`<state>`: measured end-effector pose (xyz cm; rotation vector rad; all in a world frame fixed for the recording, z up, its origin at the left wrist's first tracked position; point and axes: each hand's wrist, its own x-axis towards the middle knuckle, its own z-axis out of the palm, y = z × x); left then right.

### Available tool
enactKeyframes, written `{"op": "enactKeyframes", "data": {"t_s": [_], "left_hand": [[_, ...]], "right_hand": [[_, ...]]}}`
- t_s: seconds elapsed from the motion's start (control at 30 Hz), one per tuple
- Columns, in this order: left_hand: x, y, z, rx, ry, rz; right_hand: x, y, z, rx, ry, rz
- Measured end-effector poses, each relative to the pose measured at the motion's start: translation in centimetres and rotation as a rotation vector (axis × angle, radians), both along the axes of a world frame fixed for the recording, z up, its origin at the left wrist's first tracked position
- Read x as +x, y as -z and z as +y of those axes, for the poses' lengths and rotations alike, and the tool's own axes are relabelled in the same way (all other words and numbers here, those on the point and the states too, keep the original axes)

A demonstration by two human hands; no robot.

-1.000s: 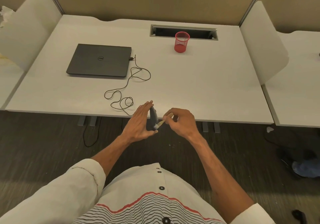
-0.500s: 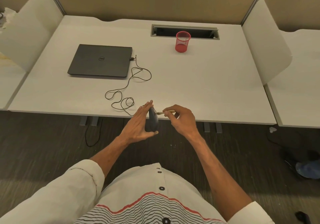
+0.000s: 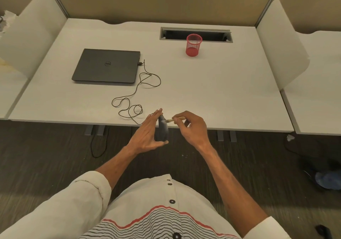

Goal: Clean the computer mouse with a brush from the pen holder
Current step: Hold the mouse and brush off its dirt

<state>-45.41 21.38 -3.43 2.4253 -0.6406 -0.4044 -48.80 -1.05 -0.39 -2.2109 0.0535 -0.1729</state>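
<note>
At the mouse (image 3: 163, 130), the brush (image 3: 176, 119) blurs, perhaps touching.

Swept up the mouse (image 3: 163, 130) with the brush (image 3: 174, 120), from the thumb end a second ago to the top by the fingertips of the left hand (image 3: 147, 136); levelled from a downward slant to near horizontal in the right hand (image 3: 192, 128).

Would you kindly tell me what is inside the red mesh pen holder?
Nothing rises above the rim of the red mesh pen holder; only its red bottom shows. Its near wall could hide something small.
</note>
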Motion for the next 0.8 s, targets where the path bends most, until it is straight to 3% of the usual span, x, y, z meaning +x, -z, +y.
{"op": "enactKeyframes", "data": {"t_s": [0.23,0.5,0.8], "left_hand": [[-0.3,0.0,0.2,0.015,-0.018,0.012],[-0.2,0.0,0.4,0.033,-0.028,0.015],[-0.1,0.0,0.2,-0.024,-0.101,0.069]], "right_hand": [[-0.3,0.4,-0.1,-0.168,-0.107,0.141],[0.1,0.3,0.3,-0.036,0.050,0.022],[-0.8,1.9,-0.7,-0.019,-0.085,0.244]]}}
